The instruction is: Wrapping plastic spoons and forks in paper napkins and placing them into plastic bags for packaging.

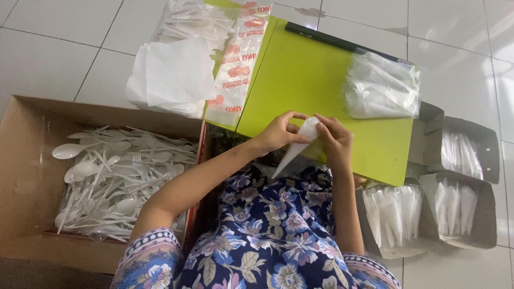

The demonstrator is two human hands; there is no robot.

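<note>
Both of my hands meet over the near edge of a lime-green board (300,80). My left hand (278,131) and my right hand (333,136) together pinch the top of a white napkin-wrapped cutlery packet (297,147), which tapers to a point toward my lap. Fingers of both hands are closed on its wide end. What is inside the wrap is hidden.
A cardboard box (21,160) of loose white plastic spoons and forks sits left. A stack of white napkins (174,75) and printed plastic bags (238,59) lie at the back. A clear bag pile (383,85) rests on the board. Grey cartons (460,182) of finished packets stand right.
</note>
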